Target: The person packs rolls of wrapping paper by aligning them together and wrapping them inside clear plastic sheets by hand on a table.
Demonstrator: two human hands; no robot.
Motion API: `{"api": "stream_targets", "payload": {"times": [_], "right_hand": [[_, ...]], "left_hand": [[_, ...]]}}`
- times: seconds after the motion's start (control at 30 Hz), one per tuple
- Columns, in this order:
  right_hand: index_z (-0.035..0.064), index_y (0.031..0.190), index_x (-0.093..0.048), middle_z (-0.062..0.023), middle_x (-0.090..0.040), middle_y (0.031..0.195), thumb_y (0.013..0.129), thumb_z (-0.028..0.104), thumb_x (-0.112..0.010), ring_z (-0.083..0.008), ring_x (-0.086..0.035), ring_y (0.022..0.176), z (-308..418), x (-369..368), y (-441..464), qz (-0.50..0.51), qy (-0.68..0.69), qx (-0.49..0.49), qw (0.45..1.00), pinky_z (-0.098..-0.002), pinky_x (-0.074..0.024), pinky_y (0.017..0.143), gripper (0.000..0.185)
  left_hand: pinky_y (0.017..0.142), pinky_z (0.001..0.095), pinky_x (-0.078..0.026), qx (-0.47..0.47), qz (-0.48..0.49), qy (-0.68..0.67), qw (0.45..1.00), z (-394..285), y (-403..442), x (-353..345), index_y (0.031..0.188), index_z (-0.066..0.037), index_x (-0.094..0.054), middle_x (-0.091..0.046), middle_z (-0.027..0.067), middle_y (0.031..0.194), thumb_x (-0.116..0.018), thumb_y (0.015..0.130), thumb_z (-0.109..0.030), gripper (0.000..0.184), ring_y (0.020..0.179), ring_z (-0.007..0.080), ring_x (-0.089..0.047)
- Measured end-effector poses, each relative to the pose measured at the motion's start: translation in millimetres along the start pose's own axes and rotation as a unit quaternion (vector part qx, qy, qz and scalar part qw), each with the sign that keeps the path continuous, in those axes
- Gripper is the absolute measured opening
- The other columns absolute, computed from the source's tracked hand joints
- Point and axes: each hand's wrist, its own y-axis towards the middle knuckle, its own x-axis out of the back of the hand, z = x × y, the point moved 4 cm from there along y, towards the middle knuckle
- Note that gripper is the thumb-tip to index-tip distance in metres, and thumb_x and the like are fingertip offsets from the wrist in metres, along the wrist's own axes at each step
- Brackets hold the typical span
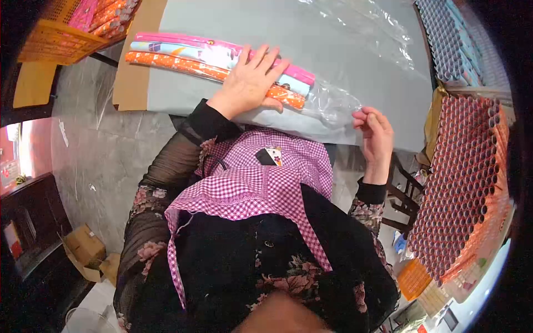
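Note:
Three patterned rolls lie side by side in clear plastic on the grey table: a pink roll (172,40), a light blue roll (166,49) and an orange roll (172,62). Spread across their right half, my left hand (250,80) rests flat with its fingers apart. The clear plastic sleeve (333,102) extends past the rolls' right ends. At its far right end, my right hand (376,126) pinches the plastic edge between thumb and fingers.
Loose clear plastic (383,33) lies on the grey table top (200,16). Stacked orange rolls (461,183) and blue rolls (452,44) stand at the right. An orange basket (55,41) holds rolls at the upper left. A cardboard box (83,250) sits on the floor.

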Motion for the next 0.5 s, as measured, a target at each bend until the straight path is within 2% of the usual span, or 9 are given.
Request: {"api": "stream_targets", "payload": {"times": [0.1, 0.17, 0.2, 0.23, 0.33, 0.37, 0.43, 0.47, 0.5], "right_hand": [[-0.0043, 0.119, -0.061, -0.0168, -0.069, 0.100, 0.095, 0.003, -0.050, -0.0147, -0.064, 0.079, -5, -10, -1, 0.045, 0.015, -0.001, 0.999, -0.0262, -0.0514, 0.070, 0.028], [-0.0028, 0.125, -0.060, -0.0129, -0.069, 0.102, 0.091, -0.001, -0.048, -0.0123, -0.062, 0.078, -17, -27, -1, 0.148, -0.104, -0.025, 0.983, -0.0250, -0.0504, 0.071, 0.036], [0.0030, 0.128, -0.061, -0.0112, -0.066, 0.114, 0.086, -0.005, -0.049, -0.0110, -0.061, 0.082, -11, -41, -6, 0.147, -0.146, -0.042, 0.977, -0.0246, -0.0495, 0.074, 0.044], [0.0030, 0.128, -0.061, -0.0112, -0.066, 0.114, 0.086, -0.005, -0.049, -0.0110, -0.061, 0.082, -9, -51, -6, 0.148, -0.145, -0.044, 0.977, -0.0246, -0.0495, 0.074, 0.044], [0.0092, 0.124, -0.063, -0.0144, -0.054, 0.136, 0.081, -0.005, -0.057, -0.0212, -0.061, 0.100, 2, -83, -2, 0.200, -0.352, 0.276, 0.872, -0.0295, -0.0493, 0.083, 0.045], [0.0092, 0.124, -0.063, -0.0144, -0.054, 0.136, 0.081, -0.005, -0.057, -0.0212, -0.061, 0.100, 3, -87, -1, 0.201, -0.353, 0.276, 0.871, -0.0295, -0.0493, 0.083, 0.045], [0.0051, 0.113, -0.064, -0.0163, -0.054, 0.135, 0.081, -0.003, -0.062, -0.0270, -0.062, 0.104, 12, -97, 1, 0.174, -0.459, 0.362, 0.793, -0.0317, -0.0477, 0.089, 0.033], [0.0003, 0.097, -0.063, -0.0159, -0.059, 0.129, 0.081, 0.000, -0.066, -0.0288, -0.061, 0.107, 4, -93, 10, 0.199, -0.391, 0.334, 0.834, -0.0336, -0.0463, 0.092, 0.016], [0.0003, 0.097, -0.063, -0.0159, -0.059, 0.129, 0.081, 0.000, -0.066, -0.0288, -0.061, 0.107, 10, -94, 10, 0.216, -0.386, 0.344, 0.828, -0.0336, -0.0463, 0.092, 0.016]], "left_hand": [[0.111, 0.0581, -0.024, -0.005, -0.004, -0.002, 1.000, 1, 2, 3, 0.140, -0.008, -0.044, -0.045, 0.0191, 0.141, -0.067, 0.065, -0.070, 0.100, 0.134, 0.0384, -0.037], [0.111, 0.0590, -0.024, 0.000, 0.005, -0.003, 1.000, 0, 2, 1, 0.140, -0.008, -0.045, -0.044, 0.0185, 0.141, -0.067, 0.065, -0.070, 0.099, 0.134, 0.0383, -0.037], [0.111, 0.0590, -0.024, 0.000, 0.007, -0.003, 1.000, 0, 2, 2, 0.140, -0.008, -0.045, -0.044, 0.0185, 0.141, -0.067, 0.065, -0.070, 0.099, 0.134, 0.0383, -0.037], [0.111, 0.0586, -0.024, 0.000, 0.014, 0.003, 1.000, 0, 2, 3, 0.140, -0.008, -0.044, -0.044, 0.0173, 0.142, -0.063, 0.066, -0.072, 0.100, 0.135, 0.0379, -0.037], [0.110, 0.0581, -0.026, -0.002, 0.019, 0.014, 1.000, 0, 1, 3, 0.140, -0.008, -0.044, -0.045, 0.0156, 0.142, -0.060, 0.066, -0.075, 0.101, 0.136, 0.0374, -0.038], [0.110, 0.0581, -0.027, -0.003, 0.014, 0.017, 1.000, 0, 1, 2, 0.140, -0.008, -0.044, -0.045, 0.0151, 0.142, -0.060, 0.066, -0.075, 0.100, 0.135, 0.0373, -0.038], [0.109, 0.0579, -0.027, -0.001, 0.021, 0.019, 1.000, -2, 2, 2, 0.139, -0.008, -0.044, -0.045, 0.0153, 0.141, -0.060, 0.066, -0.075, 0.101, 0.136, 0.0369, -0.038], [0.109, 0.0578, -0.028, 0.002, 0.029, 0.023, 0.999, 0, 1, 3, 0.139, -0.007, -0.044, -0.046, 0.0155, 0.141, -0.060, 0.066, -0.075, 0.101, 0.136, 0.0364, -0.038], [0.109, 0.0578, -0.028, 0.020, 0.026, 0.035, 0.999, 3, 1, 5, 0.139, -0.007, -0.044, -0.046, 0.0155, 0.141, -0.060, 0.066, -0.075, 0.101, 0.136, 0.0364, -0.038]]}}
